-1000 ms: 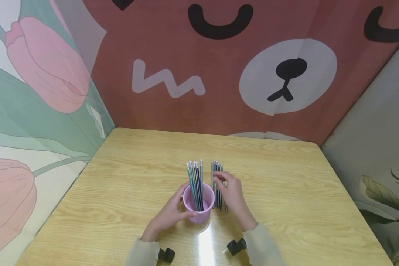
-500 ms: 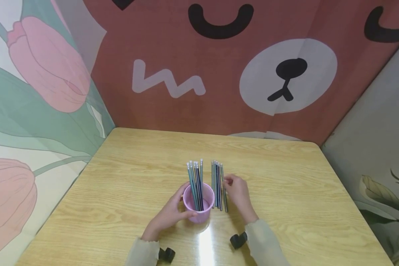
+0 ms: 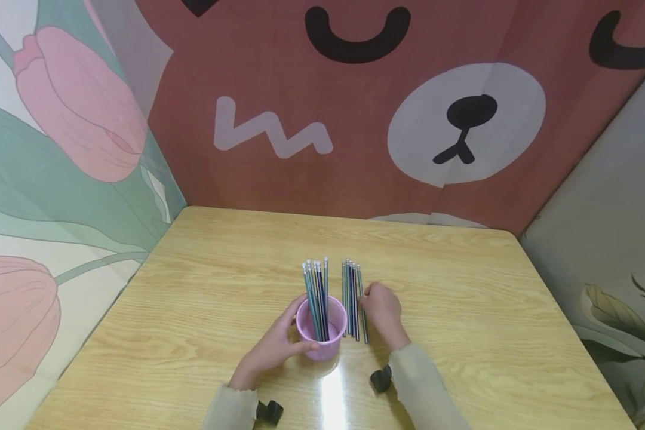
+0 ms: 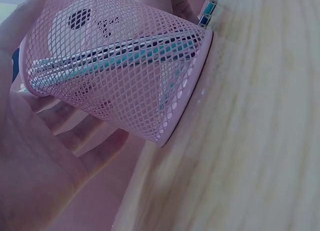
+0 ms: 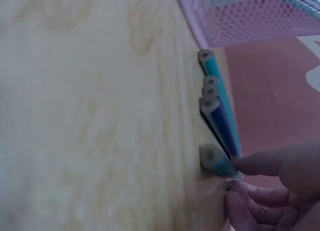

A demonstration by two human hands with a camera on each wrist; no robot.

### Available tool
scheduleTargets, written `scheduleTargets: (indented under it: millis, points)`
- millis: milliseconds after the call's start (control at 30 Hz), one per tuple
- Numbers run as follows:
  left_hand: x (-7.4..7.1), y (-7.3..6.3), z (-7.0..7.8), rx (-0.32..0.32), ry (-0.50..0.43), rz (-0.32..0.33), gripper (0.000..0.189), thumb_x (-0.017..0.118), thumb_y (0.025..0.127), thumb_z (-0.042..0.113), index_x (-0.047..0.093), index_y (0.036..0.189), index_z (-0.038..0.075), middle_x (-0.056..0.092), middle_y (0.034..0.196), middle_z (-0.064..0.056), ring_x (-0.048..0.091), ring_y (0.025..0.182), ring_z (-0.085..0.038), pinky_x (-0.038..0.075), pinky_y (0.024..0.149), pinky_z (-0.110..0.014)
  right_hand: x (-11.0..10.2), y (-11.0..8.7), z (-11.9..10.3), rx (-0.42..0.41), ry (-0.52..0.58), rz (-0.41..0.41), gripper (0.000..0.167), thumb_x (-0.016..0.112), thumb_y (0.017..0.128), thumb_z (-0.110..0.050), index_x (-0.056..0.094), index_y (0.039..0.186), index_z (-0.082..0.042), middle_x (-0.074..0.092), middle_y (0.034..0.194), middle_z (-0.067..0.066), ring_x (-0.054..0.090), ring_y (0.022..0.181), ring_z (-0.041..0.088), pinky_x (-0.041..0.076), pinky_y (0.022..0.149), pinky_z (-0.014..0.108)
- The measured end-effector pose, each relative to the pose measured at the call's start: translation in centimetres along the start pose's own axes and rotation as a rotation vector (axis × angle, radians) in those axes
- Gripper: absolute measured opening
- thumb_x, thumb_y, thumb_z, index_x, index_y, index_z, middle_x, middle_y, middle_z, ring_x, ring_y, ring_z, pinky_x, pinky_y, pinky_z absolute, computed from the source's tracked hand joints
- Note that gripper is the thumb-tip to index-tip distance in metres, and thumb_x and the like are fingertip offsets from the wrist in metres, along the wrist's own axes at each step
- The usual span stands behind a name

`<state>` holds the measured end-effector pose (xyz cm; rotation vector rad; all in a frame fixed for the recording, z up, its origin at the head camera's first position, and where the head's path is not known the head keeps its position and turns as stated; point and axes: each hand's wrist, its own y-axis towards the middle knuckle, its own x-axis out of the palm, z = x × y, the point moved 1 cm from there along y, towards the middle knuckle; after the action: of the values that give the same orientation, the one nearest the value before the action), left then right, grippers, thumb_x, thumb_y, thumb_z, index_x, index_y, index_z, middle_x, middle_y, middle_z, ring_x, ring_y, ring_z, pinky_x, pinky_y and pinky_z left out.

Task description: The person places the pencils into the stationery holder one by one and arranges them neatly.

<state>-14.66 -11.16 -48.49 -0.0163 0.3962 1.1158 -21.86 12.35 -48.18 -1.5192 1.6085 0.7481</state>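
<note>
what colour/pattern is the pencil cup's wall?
The cup's wall is pink mesh with diamond-shaped holes; best seen in the left wrist view.

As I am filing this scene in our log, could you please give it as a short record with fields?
container: pink mesh cup, upright on the wooden table
contents: standing pencils, leaning, white ends up
beside the cup: loose pencils, lying to its right
left hand: holds the cup by its side
right hand: fingers at the rightmost pencil; firmness of grip unclear
backdrop: reddish bear print
</note>
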Motion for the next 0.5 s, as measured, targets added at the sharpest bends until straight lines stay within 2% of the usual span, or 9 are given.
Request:
scheduleTargets:
  millis: [100, 233, 367, 433, 500]
  points:
    - [0.0, -0.01, -0.02, -0.006, 0.0, 0.0, 0.089, 0.078, 0.079, 0.022, 0.028, 0.152, 0.018, 0.039, 0.153, -0.012, 0.044, 0.134, -0.037, 0.039, 0.108, -0.06, 0.07, 0.03, -0.1, -0.018, -0.026, 0.011, 0.015, 0.069, 0.083, -0.014, 0.065, 0.072, -0.004, 0.067, 0.073, 0.009, 0.057, 0.061, 0.019, 0.046, 0.05, 0.027]
    - [0.01, -0.03, -0.02, -0.016, -0.001, -0.001, 0.088, 0.078, 0.079, 0.022, 0.028, 0.152, 0.017, 0.038, 0.153, -0.012, 0.043, 0.134, -0.037, 0.038, 0.109, -0.061, 0.14, 0.02, -0.13, -0.041, -0.053, 0.035, 0.034, 0.065, 0.08, -0.011, 0.048, 0.051, -0.012, 0.055, 0.056, 0.002, 0.05, 0.053, 0.017, 0.035, 0.044, 0.024]
    - [0.03, -0.05, -0.08, -0.022, 0.003, -0.004, 0.089, 0.078, 0.08, 0.023, 0.027, 0.152, 0.016, 0.038, 0.153, -0.014, 0.044, 0.133, -0.039, 0.038, 0.108, -0.062, 0.11, 0.1, -0.08, -0.036, -0.058, 0.031, 0.044, 0.067, 0.08, -0.014, 0.039, 0.046, -0.016, 0.045, 0.05, -0.003, 0.045, 0.05, 0.015, 0.031, 0.043, 0.023]
    - [0.03, -0.05, -0.13, -0.022, 0.005, -0.005, 0.088, 0.077, 0.08, 0.023, 0.026, 0.152, 0.016, 0.037, 0.153, -0.014, 0.043, 0.133, -0.039, 0.038, 0.108, -0.062, 0.04, 0.19, 0.03, -0.031, -0.052, 0.013, 0.043, 0.069, 0.081, -0.017, 0.042, 0.047, -0.015, 0.043, 0.049, -0.004, 0.043, 0.049, 0.014, 0.03, 0.043, 0.023]
    - [0.03, -0.05, -0.16, -0.023, 0.006, -0.005, 0.089, 0.077, 0.08, 0.023, 0.026, 0.152, 0.017, 0.037, 0.154, -0.014, 0.043, 0.134, -0.039, 0.038, 0.108, -0.062, -0.04, 0.28, 0.22, -0.025, -0.03, -0.003, 0.035, 0.07, 0.081, -0.018, 0.051, 0.052, -0.012, 0.048, 0.051, -0.004, 0.044, 0.05, 0.013, 0.033, 0.045, 0.022]
